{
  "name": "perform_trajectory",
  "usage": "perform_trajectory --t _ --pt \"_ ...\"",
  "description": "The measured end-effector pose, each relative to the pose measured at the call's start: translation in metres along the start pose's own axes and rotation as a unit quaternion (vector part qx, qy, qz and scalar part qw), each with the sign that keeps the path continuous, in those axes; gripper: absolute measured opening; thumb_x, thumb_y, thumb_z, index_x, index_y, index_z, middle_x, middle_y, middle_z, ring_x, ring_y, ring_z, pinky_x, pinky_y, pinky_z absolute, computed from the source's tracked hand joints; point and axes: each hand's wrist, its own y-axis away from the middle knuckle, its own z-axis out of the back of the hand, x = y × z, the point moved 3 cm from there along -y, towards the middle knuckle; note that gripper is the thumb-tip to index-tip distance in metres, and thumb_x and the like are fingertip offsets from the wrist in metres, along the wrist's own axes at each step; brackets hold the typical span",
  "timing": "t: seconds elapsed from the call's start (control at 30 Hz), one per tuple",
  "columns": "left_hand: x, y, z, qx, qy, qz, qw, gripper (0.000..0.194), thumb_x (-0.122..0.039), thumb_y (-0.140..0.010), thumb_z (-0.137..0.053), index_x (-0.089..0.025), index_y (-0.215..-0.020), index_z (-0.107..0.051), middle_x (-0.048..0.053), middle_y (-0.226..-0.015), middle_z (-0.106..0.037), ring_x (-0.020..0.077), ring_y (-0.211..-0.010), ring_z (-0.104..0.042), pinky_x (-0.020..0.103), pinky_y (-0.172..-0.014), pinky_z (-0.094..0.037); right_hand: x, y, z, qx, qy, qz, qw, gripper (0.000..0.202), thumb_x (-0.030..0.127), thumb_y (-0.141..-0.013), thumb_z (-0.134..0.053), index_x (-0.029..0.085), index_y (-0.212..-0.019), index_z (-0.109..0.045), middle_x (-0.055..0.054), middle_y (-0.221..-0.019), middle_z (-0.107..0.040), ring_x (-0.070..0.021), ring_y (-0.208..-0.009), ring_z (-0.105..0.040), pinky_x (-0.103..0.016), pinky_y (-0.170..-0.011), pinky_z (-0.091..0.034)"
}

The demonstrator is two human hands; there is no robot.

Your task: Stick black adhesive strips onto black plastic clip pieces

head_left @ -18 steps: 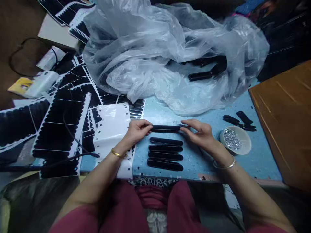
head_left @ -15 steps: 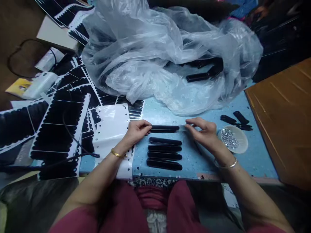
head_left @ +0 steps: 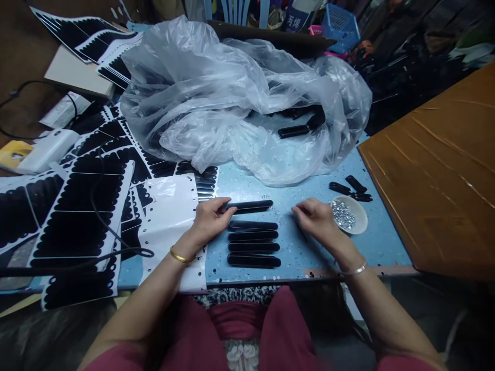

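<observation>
My left hand (head_left: pixel 212 219) pinches the left end of a black strip (head_left: pixel 253 206) with rounded ends, tilted slightly up at its right end. Below it, several similar black strips (head_left: pixel 253 247) lie in a column on the blue table (head_left: pixel 286 198). My right hand (head_left: pixel 315 216) is apart from the strip, to its right. Its fingers are curled together, and I cannot make out what is between them, if anything. Close beside that hand is a white bowl (head_left: pixel 360 219) with small shiny silver pieces (head_left: pixel 342 214) in it. Small black pieces (head_left: pixel 356 184) lie just behind the bowl.
A large crumpled clear plastic bag (head_left: pixel 228 98) covers the back, with black pieces (head_left: pixel 294 131) at its opening. Sheets of black strips (head_left: pixel 77 206) and a white sheet (head_left: pixel 170 221) spread left, crossed by a dark cable (head_left: pixel 127 251). A brown box (head_left: pixel 436 190) stands right.
My right hand has drawn back from the strip's right end, and its fingers have closed together. The held strip has tilted up slightly at its right end. The camera view has shifted.
</observation>
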Motion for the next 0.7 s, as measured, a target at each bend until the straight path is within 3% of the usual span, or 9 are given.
perform_trajectory --t 0.13,0.23,0.33,0.47,0.57,0.7 --pt "-0.040 0.006 0.010 -0.016 -0.048 -0.150 0.987 0.016 -0.022 -0.084 -0.063 -0.016 -0.096 -0.072 0.010 -0.096 -0.076 0.0227 -0.089 -0.071 0.038 -0.081 -0.057 -0.012 0.057 0.000 0.026 0.116 0.016 0.993 0.024 0.032 -0.087 -0.057 0.016 -0.074 -0.071 -0.006 -0.064 -0.058 -0.0186 -0.061 -0.052 -0.031 -0.057 -0.036" --pt "-0.064 0.002 0.009 0.027 -0.010 -0.152 0.988 0.016 -0.020 -0.085 -0.062 -0.017 -0.098 -0.071 0.008 -0.095 -0.076 0.0204 -0.087 -0.071 0.033 -0.079 -0.058 -0.015 0.074 -0.013 -0.024 0.117 0.031 0.992 0.025 0.018 -0.089 -0.049 0.017 -0.076 -0.070 -0.006 -0.064 -0.056 -0.0183 -0.063 -0.050 -0.031 -0.060 -0.036" --pt "-0.076 -0.011 -0.005 0.082 -0.018 -0.147 0.986 0.016 -0.017 -0.084 -0.061 -0.017 -0.098 -0.070 0.007 -0.092 -0.075 0.0194 -0.084 -0.071 0.031 -0.075 -0.057 -0.014 0.067 -0.020 -0.067 0.110 0.042 0.991 0.027 0.011 -0.086 -0.046 0.018 -0.065 -0.062 -0.007 -0.062 -0.054 -0.0194 -0.064 -0.050 -0.032 -0.062 -0.036" --pt "-0.070 -0.033 -0.040 0.164 -0.122 -0.181 0.962 0.011 -0.012 -0.079 -0.062 -0.017 -0.088 -0.067 0.007 -0.088 -0.073 0.0230 -0.088 -0.069 0.037 -0.082 -0.055 -0.003 0.047 -0.016 -0.072 -0.002 0.034 0.997 0.019 0.012 -0.088 -0.047 0.019 -0.074 -0.059 -0.005 -0.065 -0.060 -0.0184 -0.062 -0.054 -0.031 -0.061 -0.040" --pt "-0.058 -0.043 -0.066 0.222 -0.165 -0.162 0.947 0.013 -0.018 -0.077 -0.068 -0.016 -0.089 -0.066 0.009 -0.089 -0.072 0.0252 -0.090 -0.068 0.039 -0.083 -0.055 0.007 0.031 -0.012 -0.048 -0.116 0.030 0.992 0.012 0.016 -0.090 -0.051 0.020 -0.085 -0.062 -0.003 -0.071 -0.065 -0.0163 -0.062 -0.060 -0.028 -0.060 -0.044" --pt "-0.047 -0.046 -0.086 0.251 -0.201 -0.133 0.938 0.009 -0.021 -0.080 -0.066 -0.016 -0.087 -0.065 0.010 -0.085 -0.071 0.0255 -0.085 -0.067 0.039 -0.079 -0.054 0.017 0.011 -0.012 -0.033 -0.182 0.060 0.981 0.014 0.016 -0.089 -0.054 0.020 -0.093 -0.067 -0.002 -0.073 -0.066 -0.0150 -0.063 -0.061 -0.027 -0.060 -0.047"
